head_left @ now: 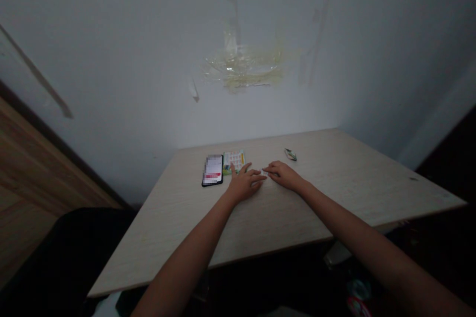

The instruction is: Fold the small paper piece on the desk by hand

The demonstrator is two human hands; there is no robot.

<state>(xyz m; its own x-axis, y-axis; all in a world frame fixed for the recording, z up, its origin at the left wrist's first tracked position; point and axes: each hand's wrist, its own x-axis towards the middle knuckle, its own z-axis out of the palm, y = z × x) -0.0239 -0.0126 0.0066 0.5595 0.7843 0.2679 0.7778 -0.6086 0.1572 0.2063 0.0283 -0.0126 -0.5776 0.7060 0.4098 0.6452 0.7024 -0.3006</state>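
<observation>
A small white piece [264, 173], too small to name, lies on the table between my hands. My left hand [242, 186] rests palm down with its fingers spread; the ones on its right side reach the near edge of the white piece. From the other side, my right hand [284, 176] has its fingers drawn together on that piece, and part of it is hidden under them. A printed green and white card or booklet [233, 157] lies just beyond my left hand, partly covered by its fingers. To its left is a phone [213, 171] with its screen lit.
A small crumpled green and white packet [290, 154] lies beyond my right hand. The pale wooden table [178, 218] stands against a wall [148, 59] with tape remnants [253, 69]. A dark object [67, 247] is at the left, and various things lie in shadow under the table.
</observation>
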